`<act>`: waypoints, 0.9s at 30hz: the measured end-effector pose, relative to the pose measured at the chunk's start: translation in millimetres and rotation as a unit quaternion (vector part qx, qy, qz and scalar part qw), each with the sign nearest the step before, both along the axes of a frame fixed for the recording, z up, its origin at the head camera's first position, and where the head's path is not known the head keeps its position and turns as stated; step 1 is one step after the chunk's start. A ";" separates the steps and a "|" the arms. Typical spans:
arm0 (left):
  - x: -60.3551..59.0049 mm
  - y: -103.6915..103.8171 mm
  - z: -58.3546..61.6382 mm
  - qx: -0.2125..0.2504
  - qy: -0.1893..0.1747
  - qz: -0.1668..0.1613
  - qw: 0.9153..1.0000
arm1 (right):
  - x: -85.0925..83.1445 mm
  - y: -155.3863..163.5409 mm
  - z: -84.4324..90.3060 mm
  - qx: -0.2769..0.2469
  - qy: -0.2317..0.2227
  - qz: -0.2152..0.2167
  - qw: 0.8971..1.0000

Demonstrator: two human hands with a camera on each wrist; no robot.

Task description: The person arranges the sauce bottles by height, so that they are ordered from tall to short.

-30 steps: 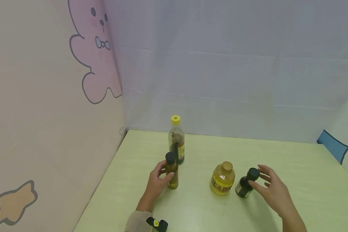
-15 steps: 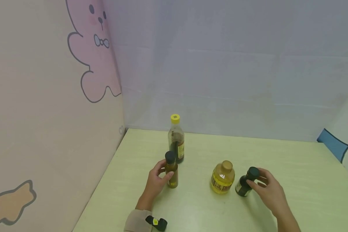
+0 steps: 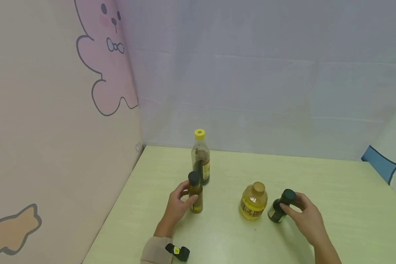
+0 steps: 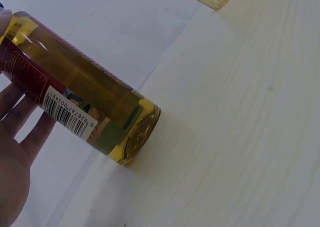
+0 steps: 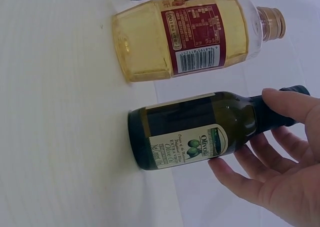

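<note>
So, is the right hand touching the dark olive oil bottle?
Touching. The right wrist view shows the right hand with its thumb lying on the neck of the dark olive oil bottle and its fingers curled under the bottle. The head view agrees.

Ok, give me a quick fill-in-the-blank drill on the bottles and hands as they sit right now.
1. The left hand grips the amber bottle with the ____ cap.
2. The right hand holds the neck of the dark ____ oil bottle.
3. Between the two held bottles stands the squat bottle of yellow oil, with a ____ cap.
4. The tall bottle at the back has a ____ cap.

Missing words: black; olive; tan; yellow
</note>
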State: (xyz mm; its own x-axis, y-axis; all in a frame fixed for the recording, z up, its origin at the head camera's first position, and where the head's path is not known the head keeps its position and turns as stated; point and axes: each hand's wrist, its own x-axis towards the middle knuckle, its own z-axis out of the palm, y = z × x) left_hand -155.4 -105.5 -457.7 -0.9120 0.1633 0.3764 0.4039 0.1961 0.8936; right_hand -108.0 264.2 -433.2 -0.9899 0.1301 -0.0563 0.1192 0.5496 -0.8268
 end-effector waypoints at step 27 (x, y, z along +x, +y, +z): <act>-0.5 0.5 -1.3 0.005 0.028 0.005 1.000 | -1.5 0.7 -1.9 0.001 0.005 -0.002 1.000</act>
